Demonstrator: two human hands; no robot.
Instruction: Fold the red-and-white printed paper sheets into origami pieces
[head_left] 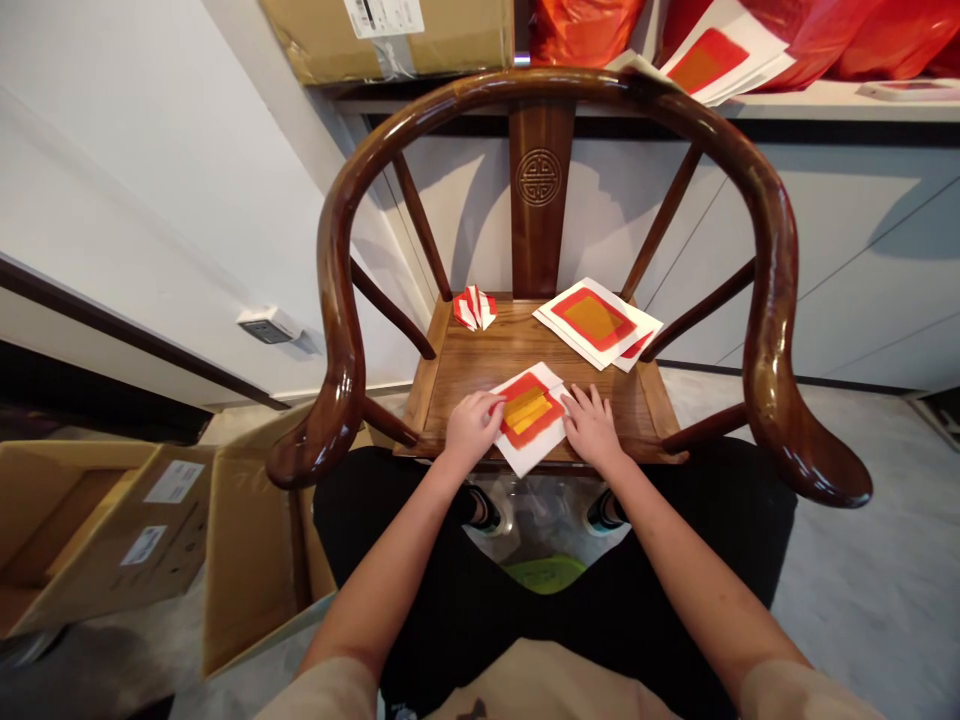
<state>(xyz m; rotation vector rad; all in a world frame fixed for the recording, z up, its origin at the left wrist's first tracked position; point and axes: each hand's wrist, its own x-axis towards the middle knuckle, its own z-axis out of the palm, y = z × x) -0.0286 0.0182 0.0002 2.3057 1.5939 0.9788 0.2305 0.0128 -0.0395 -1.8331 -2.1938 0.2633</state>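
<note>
Sheet [527, 408]: lay on the seat [465, 370] near its front edge, between the two hands, turned cornerwise to the person; white outside, a red block within, gold in the middle, with creases running across the gold.
Left hand [474, 428]: touched the sheet's left side, fingers bent and thumb close to the forefinger; the grip was narrow, though whether it pinched the paper could not be told.
Right hand [592, 425]: rested at the sheet's right side, palm down, fingers spread; the grip was wide, its tips at the paper's edge.
Folded piece [475, 308]: sat at the seat's back left corner, red and white, well apart from both hands.
Stack [596, 322]: lay at the seat's back right, beyond the right hand; its top sheet showed the same red and gold, and another sheet stuck out beneath.
Chair [776, 230]: dark, glossy wood, with a curved rail and a round carved emblem on the back panel.
Shelf [847, 106]: stood behind the chair and bore a carton [450, 45], red bags [585, 30] and more printed papers [720, 60].
Floor: two open boxes [161, 540] stood at the left, and something green [546, 574] lay between the person's feet and legs.
Wall: a socket [268, 324] jutted out left of the chair.
</note>
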